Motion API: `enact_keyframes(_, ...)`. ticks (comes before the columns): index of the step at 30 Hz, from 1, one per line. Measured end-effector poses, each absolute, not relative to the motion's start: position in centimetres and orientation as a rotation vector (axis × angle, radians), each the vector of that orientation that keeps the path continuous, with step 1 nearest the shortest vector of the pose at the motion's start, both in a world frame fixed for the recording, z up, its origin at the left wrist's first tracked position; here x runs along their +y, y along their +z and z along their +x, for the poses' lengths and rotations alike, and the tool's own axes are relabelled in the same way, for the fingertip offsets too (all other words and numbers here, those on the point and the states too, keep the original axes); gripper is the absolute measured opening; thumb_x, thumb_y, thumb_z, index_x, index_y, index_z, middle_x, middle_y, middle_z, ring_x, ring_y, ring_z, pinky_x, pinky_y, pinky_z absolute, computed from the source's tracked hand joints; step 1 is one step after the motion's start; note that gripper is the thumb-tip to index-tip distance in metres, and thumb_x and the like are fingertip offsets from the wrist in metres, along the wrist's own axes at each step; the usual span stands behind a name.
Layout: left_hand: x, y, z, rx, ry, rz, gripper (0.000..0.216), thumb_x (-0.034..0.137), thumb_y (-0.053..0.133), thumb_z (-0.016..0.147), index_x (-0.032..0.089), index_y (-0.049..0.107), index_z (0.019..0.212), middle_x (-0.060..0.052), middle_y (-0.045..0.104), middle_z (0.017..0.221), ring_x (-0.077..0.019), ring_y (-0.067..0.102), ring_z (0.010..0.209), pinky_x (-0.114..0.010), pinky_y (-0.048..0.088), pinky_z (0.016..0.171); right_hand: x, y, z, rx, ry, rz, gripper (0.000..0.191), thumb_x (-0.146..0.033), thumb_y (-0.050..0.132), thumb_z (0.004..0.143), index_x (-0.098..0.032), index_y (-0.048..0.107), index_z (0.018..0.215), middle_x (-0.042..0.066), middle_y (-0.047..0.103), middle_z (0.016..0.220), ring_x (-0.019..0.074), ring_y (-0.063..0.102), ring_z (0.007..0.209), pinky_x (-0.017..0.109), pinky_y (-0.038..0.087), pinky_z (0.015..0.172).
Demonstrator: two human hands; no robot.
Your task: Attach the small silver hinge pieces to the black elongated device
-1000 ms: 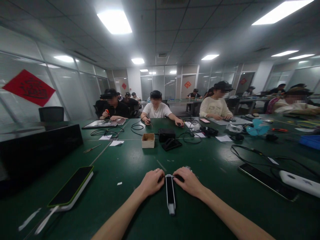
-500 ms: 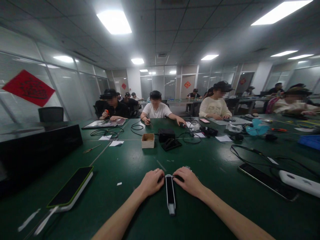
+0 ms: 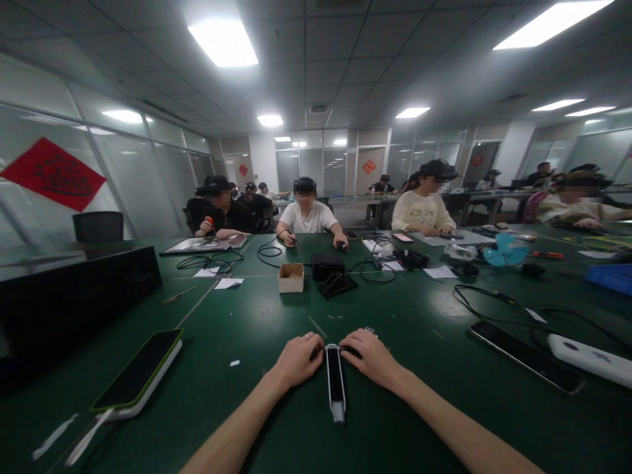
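Note:
A slim scanning pen (image 3: pixel 336 378) with a long black screen, white edges and a pale translucent near end lies lengthwise on the green table in front of me. At its far end, my left hand (image 3: pixel 300 359) rests on the left with curled fingers, the tips against the pen's side. My right hand (image 3: pixel 371 355) mirrors it on the right, also curled, thumb and fingertips at the same far end. Small dark parts show between the fingertips and the pen; what they are I cannot make out. Something small and shiny (image 3: pixel 370 332) lies just behind the right hand's knuckles.
On the left are a green-edged phone (image 3: pixel 138 368) with a white cable and a black monitor-like panel (image 3: pixel 74 309). A dark phone (image 3: pixel 526 357) and white case (image 3: pixel 587 359) lie right. Ahead stand an open box (image 3: pixel 291 279) and black device (image 3: pixel 328 266). Several people sit opposite.
My hands and the pen keep their places; the view shifts very slightly. Across the table, the middle person's outstretched hand has drawn inward with a small dark object.

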State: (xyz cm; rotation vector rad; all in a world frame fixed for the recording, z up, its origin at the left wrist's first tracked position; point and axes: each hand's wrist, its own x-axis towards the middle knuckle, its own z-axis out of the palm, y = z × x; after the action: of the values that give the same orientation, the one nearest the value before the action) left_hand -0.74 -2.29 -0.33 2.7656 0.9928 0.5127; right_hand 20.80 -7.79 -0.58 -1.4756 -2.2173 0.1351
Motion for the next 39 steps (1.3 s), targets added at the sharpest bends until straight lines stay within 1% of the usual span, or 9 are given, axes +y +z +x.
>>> enact_keyframes(5, -2.2, -0.4, -0.7, 0.987, 0.527, 2.762, 0.01, 0.019, 0.045, 0.087, 0.02, 0.053, 0.091, -0.001, 0.059, 0.087, -0.0149, 0.056, 0.075, -0.025, 0.042, 0.068, -7.8, -0.7, 20.8, -2.22, 0.116, -1.451, 0.021, -0.029, 0.052, 0.089, -0.02, 0.065, 0.102, 0.006, 0.065, 0.1, 0.0181, 0.057, 0.091, 0.033, 0.045, 0.081)
enact_keyframes(9, -2.2, -0.4, -0.7, 0.985, 0.509, 2.766, 0.009, 0.019, 0.045, 0.087, 0.02, 0.053, 0.091, -0.001, 0.059, 0.087, -0.0145, 0.057, 0.075, -0.024, 0.043, 0.069, -7.5, -0.5, 21.4, -2.223, 0.046, -1.428, 0.024, -0.034, 0.052, 0.089, -0.02, 0.064, 0.104, 0.007, 0.065, 0.101, 0.0194, 0.057, 0.093, 0.034, 0.045, 0.081)
enact_keyframes(14, -2.2, -0.3, -0.8, 0.976, 0.495, 2.764, 0.009, 0.019, 0.045, 0.088, 0.02, 0.053, 0.092, -0.001, 0.059, 0.088, -0.0142, 0.056, 0.075, -0.024, 0.043, 0.068, -6.6, -0.1, 24.6, -2.152, -0.129, -1.488, 0.025, -0.029, 0.044, 0.093, -0.018, 0.064, 0.102, 0.009, 0.066, 0.102, 0.0204, 0.057, 0.095, 0.036, 0.045, 0.082)
enact_keyframes(18, -2.1, -0.4, -0.7, 0.983, 0.496, 2.764, 0.009, 0.02, 0.045, 0.088, 0.02, 0.053, 0.092, -0.001, 0.059, 0.088, -0.014, 0.056, 0.074, -0.024, 0.043, 0.068, -6.0, -0.2, 28.3, -2.11, -0.218, -1.626, 0.026, -0.028, 0.041, 0.093, -0.019, 0.063, 0.103, 0.009, 0.065, 0.103, 0.0216, 0.057, 0.096, 0.036, 0.045, 0.081)
enact_keyframes(21, -2.1, -0.4, -0.7, 0.998, 0.476, 2.76, 0.01, 0.021, 0.044, 0.089, 0.02, 0.053, 0.092, -0.001, 0.059, 0.089, -0.0141, 0.056, 0.074, -0.025, 0.043, 0.069, -5.7, -0.4, 30.2, -2.128, -0.174, -1.749, 0.027, -0.026, 0.042, 0.091, -0.02, 0.064, 0.106, 0.009, 0.064, 0.107, 0.0217, 0.056, 0.096, 0.036, 0.045, 0.082)
enact_keyframes(24, -2.2, -0.3, -0.7, 0.995, 0.473, 2.759, 0.011, 0.021, 0.043, 0.089, 0.019, 0.053, 0.092, -0.001, 0.059, 0.088, -0.0144, 0.056, 0.074, -0.025, 0.043, 0.07, -5.6, -0.7, 30.6, -2.16, -0.047, -1.805, 0.027, -0.027, 0.044, 0.09, -0.02, 0.063, 0.108, 0.008, 0.062, 0.109, 0.0213, 0.055, 0.099, 0.035, 0.045, 0.084)
enact_keyframes(28, -2.1, -0.3, -0.7, 0.99, 0.47, 2.738, 0.011, 0.022, 0.043, 0.089, 0.02, 0.053, 0.093, -0.001, 0.06, 0.088, -0.0144, 0.056, 0.075, -0.026, 0.043, 0.071, -5.4, -1.0, 30.1, -2.188, 0.032, -1.778, 0.028, -0.026, 0.043, 0.09, -0.022, 0.063, 0.109, 0.007, 0.061, 0.109, 0.0204, 0.054, 0.1, 0.035, 0.043, 0.086)
enact_keyframes(32, -2.2, -0.1, -0.7, 1.006, 0.456, 2.721, 0.011, 0.022, 0.044, 0.089, 0.02, 0.053, 0.094, -0.001, 0.06, 0.089, -0.0148, 0.056, 0.076, -0.026, 0.044, 0.071, -5.2, -1.2, 29.6, -2.22, 0.051, -1.739, 0.031, -0.023, 0.042, 0.09, -0.025, 0.062, 0.113, 0.006, 0.059, 0.11, 0.0204, 0.053, 0.098, 0.035, 0.043, 0.084)
enact_keyframes(39, -2.1, -0.3, -0.7, 1.006, 0.463, 2.739, 0.01, 0.021, 0.045, 0.089, 0.019, 0.053, 0.094, -0.001, 0.06, 0.088, -0.0151, 0.057, 0.076, -0.026, 0.043, 0.071, -5.0, -1.4, 29.6, -2.216, 0.045, -1.748, 0.028, -0.027, 0.043, 0.09, -0.023, 0.066, 0.106, 0.007, 0.06, 0.108, 0.0213, 0.053, 0.098, 0.036, 0.043, 0.084)
